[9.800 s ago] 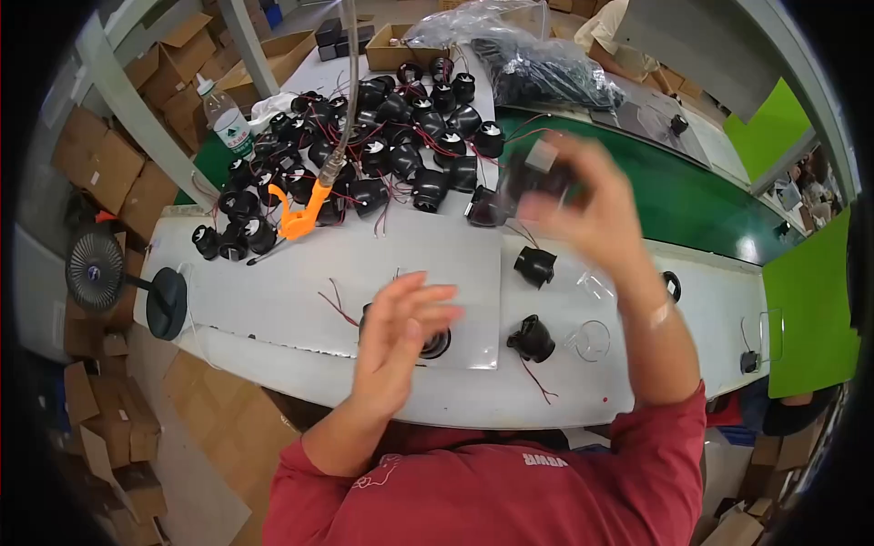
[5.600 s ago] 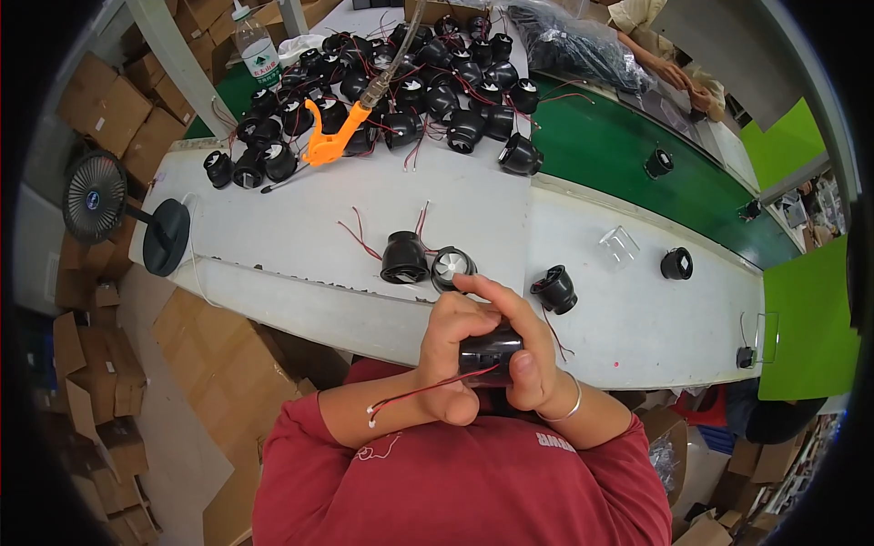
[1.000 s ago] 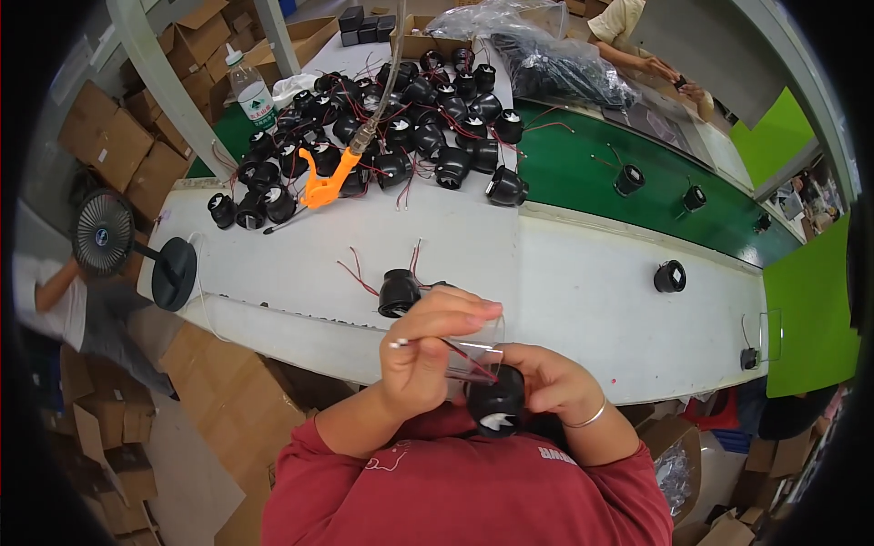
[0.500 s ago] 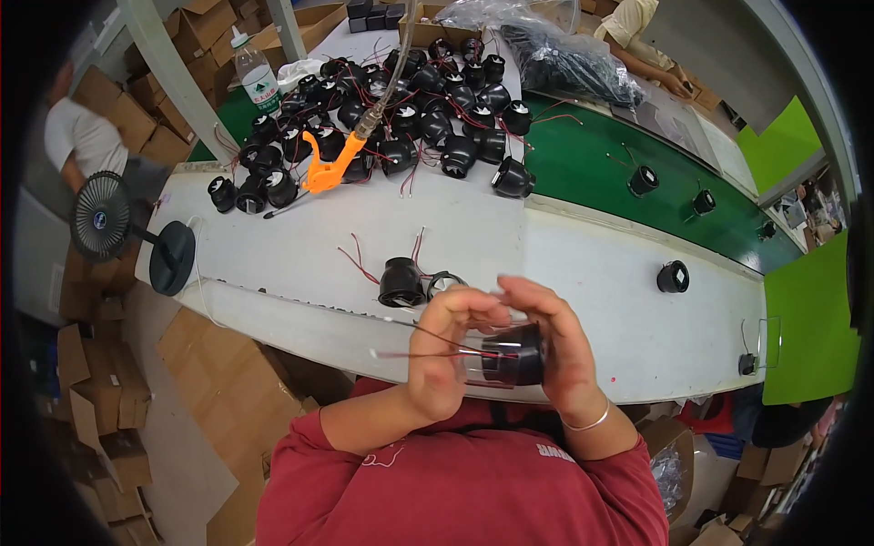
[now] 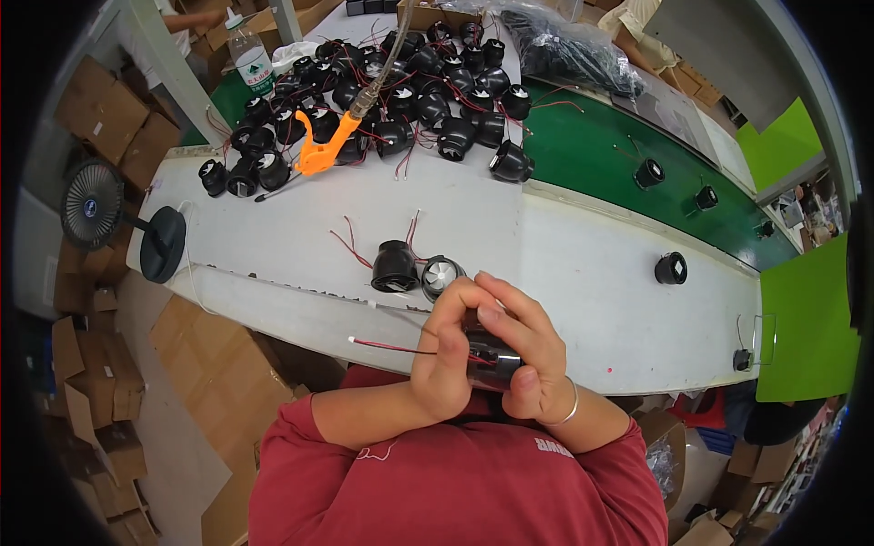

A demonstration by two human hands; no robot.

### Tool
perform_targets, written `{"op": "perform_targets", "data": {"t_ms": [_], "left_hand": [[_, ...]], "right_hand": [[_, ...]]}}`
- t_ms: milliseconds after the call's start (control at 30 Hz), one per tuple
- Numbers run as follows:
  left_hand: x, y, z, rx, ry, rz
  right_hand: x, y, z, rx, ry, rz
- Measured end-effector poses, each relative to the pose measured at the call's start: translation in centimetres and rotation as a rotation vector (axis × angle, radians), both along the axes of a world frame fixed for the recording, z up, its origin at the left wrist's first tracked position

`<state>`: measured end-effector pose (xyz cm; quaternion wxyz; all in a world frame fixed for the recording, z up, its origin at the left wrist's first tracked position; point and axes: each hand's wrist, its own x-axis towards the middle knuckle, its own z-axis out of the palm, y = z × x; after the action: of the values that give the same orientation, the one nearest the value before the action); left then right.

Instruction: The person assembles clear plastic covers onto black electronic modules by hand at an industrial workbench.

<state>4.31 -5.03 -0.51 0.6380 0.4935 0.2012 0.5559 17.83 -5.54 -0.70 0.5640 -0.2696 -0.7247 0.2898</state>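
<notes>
Between my two hands, close to my chest, is a black cylindrical housing [image 5: 494, 362] with a shiny, clear-looking sleeve. My left hand [image 5: 444, 350] presses one end with its palm, fingers curled over. The fingers of my right hand [image 5: 535, 350] wrap the other end. From the housing, a red and black wire pair [image 5: 391, 348] with a small white plug sticks out leftward past my left hand. Just beyond my fingers on the bench stand a black wired housing [image 5: 395, 267] and a round part with silvery fins [image 5: 441, 276], partly hidden by my left hand.
Many similar black housings with wires [image 5: 428, 100] crowd the far bench [image 5: 300, 218]. An orange air gun [image 5: 326, 150] hangs before them. A water bottle [image 5: 251, 59] and a small fan [image 5: 96, 205] are at left. A green belt [image 5: 583, 136] carries several housings.
My hands have come closer together around the housing, pressing its clear end and black end inward. My right fingers have closed over it. The view has shifted slightly.
</notes>
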Motion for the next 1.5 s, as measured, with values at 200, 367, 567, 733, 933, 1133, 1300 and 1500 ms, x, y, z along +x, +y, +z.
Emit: {"op": "perform_targets", "data": {"t_ms": [200,367,567,733,933,1133,1300,1500], "left_hand": [[1.0,0.0,-2.4,0.313,0.094,0.279],[1.6,1.3,-3.3,0.29,0.136,0.233],[0.7,2.5,-0.6,-0.11,-0.034,-0.089],[0.6,3.1,2.5,-0.597,-0.221,-0.445],[1.9,2.1,2.4,-0.521,-0.326,-0.391],[3.7,0.9,1.8,0.496,0.306,0.222],[3.6,0.2,1.6,0.655,0.478,0.356],[3.2,-0.2,1.3,0.831,0.5,0.319]], "right_hand": [[-0.3,-0.3,0.0,-0.137,0.103,0.044],[1.3,1.3,0.8,-0.246,0.005,0.064],[4.1,1.3,3.2,-0.541,0.311,0.212],[5.5,0.5,3.9,-0.243,-0.091,-0.071],[7.0,0.0,4.1,-0.027,-0.313,-0.159],[7.6,-0.2,3.3,-0.516,0.316,0.292],[6.4,-0.1,2.4,-0.429,0.298,0.346],[5.2,0.3,1.3,-0.004,0.167,0.135]]}}
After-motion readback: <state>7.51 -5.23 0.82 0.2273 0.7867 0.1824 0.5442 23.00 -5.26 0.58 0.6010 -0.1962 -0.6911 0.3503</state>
